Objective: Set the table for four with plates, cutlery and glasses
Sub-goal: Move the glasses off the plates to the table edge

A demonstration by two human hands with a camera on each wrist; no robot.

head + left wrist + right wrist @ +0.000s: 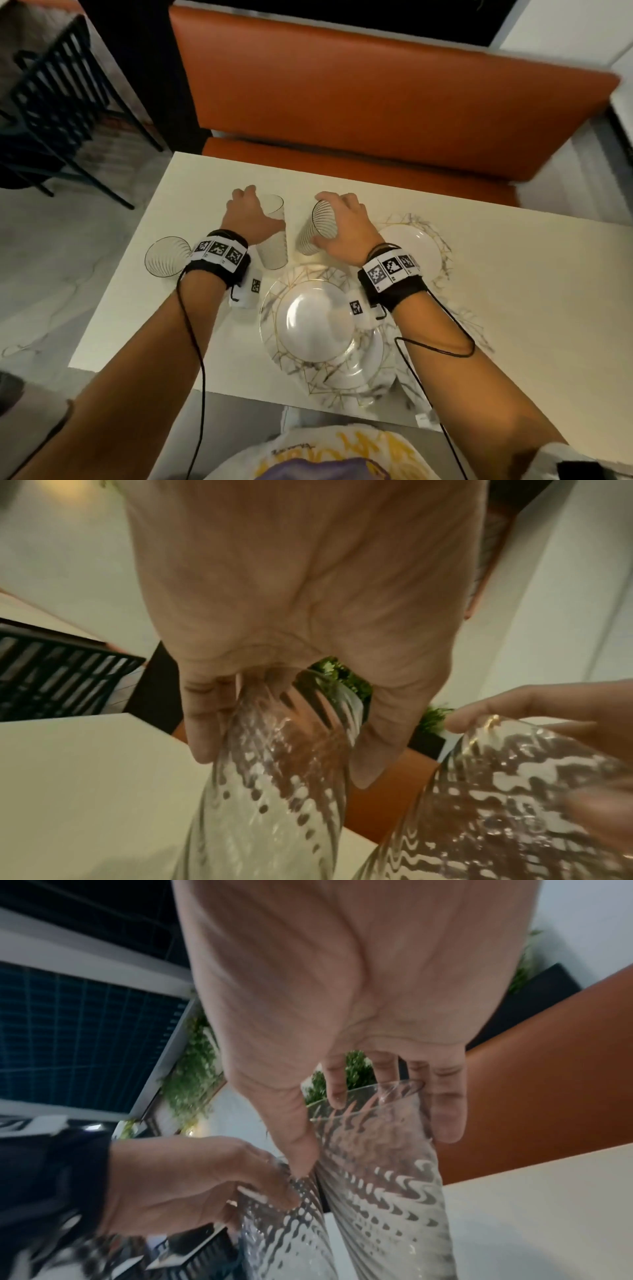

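Note:
Two ribbed clear glasses stand close together at the middle of the cream table [513,308]. My left hand [255,214] grips the upright left glass [274,246] near its rim; in the left wrist view that glass [281,764] sits between thumb and fingers. My right hand [342,222] grips the right glass [315,229], which tilts left; the right wrist view has it [383,1164] held from above. A third glass [164,257] stands at the left, partly behind my left wrist. Gold-veined plates [315,322] overlap at the near edge, and another plate [418,250] lies further right.
An orange bench [376,102] runs along the far side of the table. A black slatted chair [58,85] stands off the far left corner. Cables trail from both wrist bands over my forearms. Bare tabletop lies to the right and along the far edge.

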